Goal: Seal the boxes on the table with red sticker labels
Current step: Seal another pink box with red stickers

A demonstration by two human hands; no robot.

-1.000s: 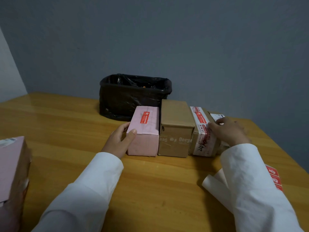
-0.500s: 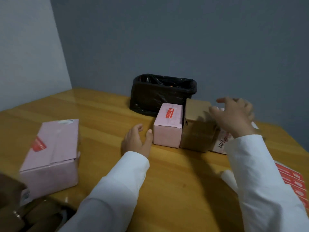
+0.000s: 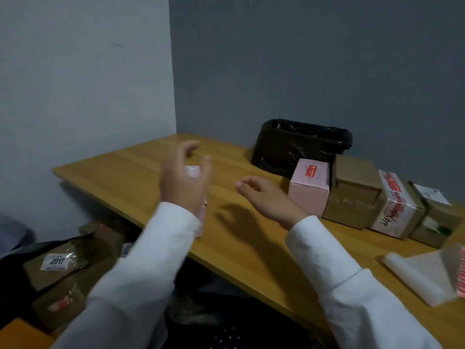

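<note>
Left hand raised, fingers loosely curled, empty, pink box mostly hidden behind it, right hand relaxed, empty, sealed pink box just right of it, red sticker sheet cut off at far right.

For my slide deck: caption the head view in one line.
Both hands, left and right, reach over the wooden table toward a partly hidden pink box, away from the row of boxes.

Both arms wore long white sleeves, plain fabric, lightly creased. Left sleeve and right sleeve ended in snug cuffs at the wrists. Both hands, left and right, were bare: no gloves, rings or watch visible.
</note>
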